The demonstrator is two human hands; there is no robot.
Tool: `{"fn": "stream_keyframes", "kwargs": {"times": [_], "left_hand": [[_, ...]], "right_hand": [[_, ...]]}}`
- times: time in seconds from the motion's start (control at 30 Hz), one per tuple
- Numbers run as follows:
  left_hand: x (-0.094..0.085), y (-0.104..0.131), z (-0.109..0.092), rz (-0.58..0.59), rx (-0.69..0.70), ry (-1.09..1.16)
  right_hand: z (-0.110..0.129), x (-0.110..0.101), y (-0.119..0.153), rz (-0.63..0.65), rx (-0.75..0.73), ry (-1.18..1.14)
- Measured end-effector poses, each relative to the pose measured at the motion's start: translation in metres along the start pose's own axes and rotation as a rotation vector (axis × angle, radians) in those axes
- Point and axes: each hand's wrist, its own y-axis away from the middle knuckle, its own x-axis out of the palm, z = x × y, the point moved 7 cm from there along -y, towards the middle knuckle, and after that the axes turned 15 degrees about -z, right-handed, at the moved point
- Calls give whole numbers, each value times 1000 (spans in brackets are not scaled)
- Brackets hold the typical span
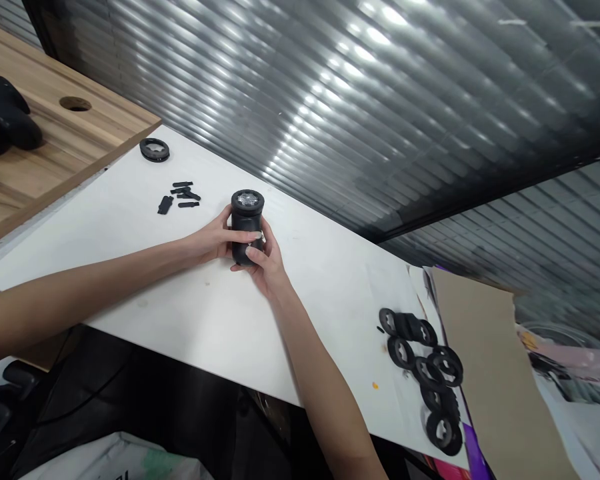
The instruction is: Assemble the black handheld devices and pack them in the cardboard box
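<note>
I watch through one camera, worn on the person's head, looking forward and down over a white table. The wide view sits tilted, the table's far edge sloping down to the right beneath a corrugated metal surface. The left hand and right hand appear near the middle, at arm's reach from the lens.
</note>
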Motion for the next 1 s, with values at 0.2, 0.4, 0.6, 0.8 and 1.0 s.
{"fn": "stream_keyframes", "kwargs": {"times": [0.2, 0.4, 0.6, 0.8, 1.0], "left_hand": [[-3, -2, 3, -9, -27, 12], [-5, -4, 5, -4, -46, 14], [-5, -3, 4, -5, -57, 26], [-5, -4, 4, -4, -39, 29], [-4, -2, 3, -27, -16, 20]], "right_hand": [[0, 0, 0, -66, 38, -21], [10, 2, 8, -114, 61, 1], [20, 8, 15, -143, 74, 16], [17, 7, 12, -135, 62, 14], [16, 9, 10, -101, 37, -3]]}}
